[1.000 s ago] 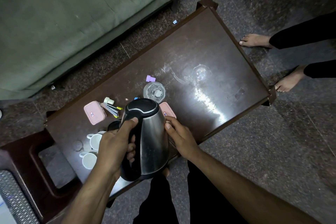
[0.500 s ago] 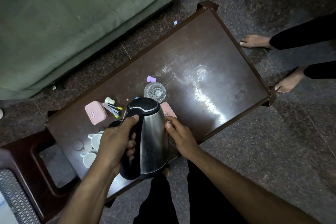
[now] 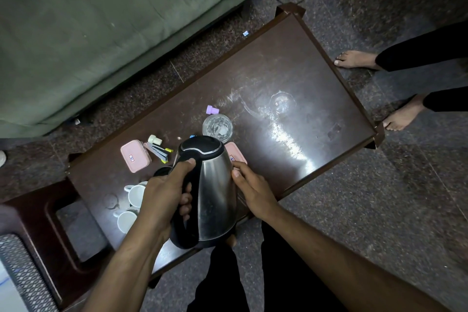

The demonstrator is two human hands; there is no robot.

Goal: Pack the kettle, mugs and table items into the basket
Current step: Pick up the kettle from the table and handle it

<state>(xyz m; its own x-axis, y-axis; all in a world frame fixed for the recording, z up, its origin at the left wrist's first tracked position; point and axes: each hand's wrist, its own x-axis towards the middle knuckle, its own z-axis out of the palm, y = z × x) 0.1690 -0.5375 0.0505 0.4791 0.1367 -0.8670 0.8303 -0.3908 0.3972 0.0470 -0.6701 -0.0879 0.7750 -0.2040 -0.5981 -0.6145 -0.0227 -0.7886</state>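
A steel kettle (image 3: 215, 190) with a black lid and handle is held over the near edge of the dark brown table (image 3: 291, 78). My left hand (image 3: 162, 197) grips its black handle. My right hand (image 3: 253, 190) rests flat against the kettle's steel side. Two white mugs (image 3: 134, 195) (image 3: 125, 220) stand left of my left hand. A clear glass (image 3: 217, 128) stands just beyond the kettle. A pink box (image 3: 134, 156) lies left of it, another pink box (image 3: 238, 153) peeks out behind the kettle. The mesh basket (image 3: 22, 273) shows at the bottom left corner.
A stapler and small markers (image 3: 159, 151), a cream cap (image 3: 154, 139) and a purple cap (image 3: 212, 109) lie on the table. A brown stool (image 3: 38, 213) stands at the left. A green sofa (image 3: 101, 20) runs behind the table. Another person's bare feet (image 3: 354, 61) stand at the right.
The kettle and both hands have barely shifted; the view has drifted slightly, and my grip on the handle stays the same.
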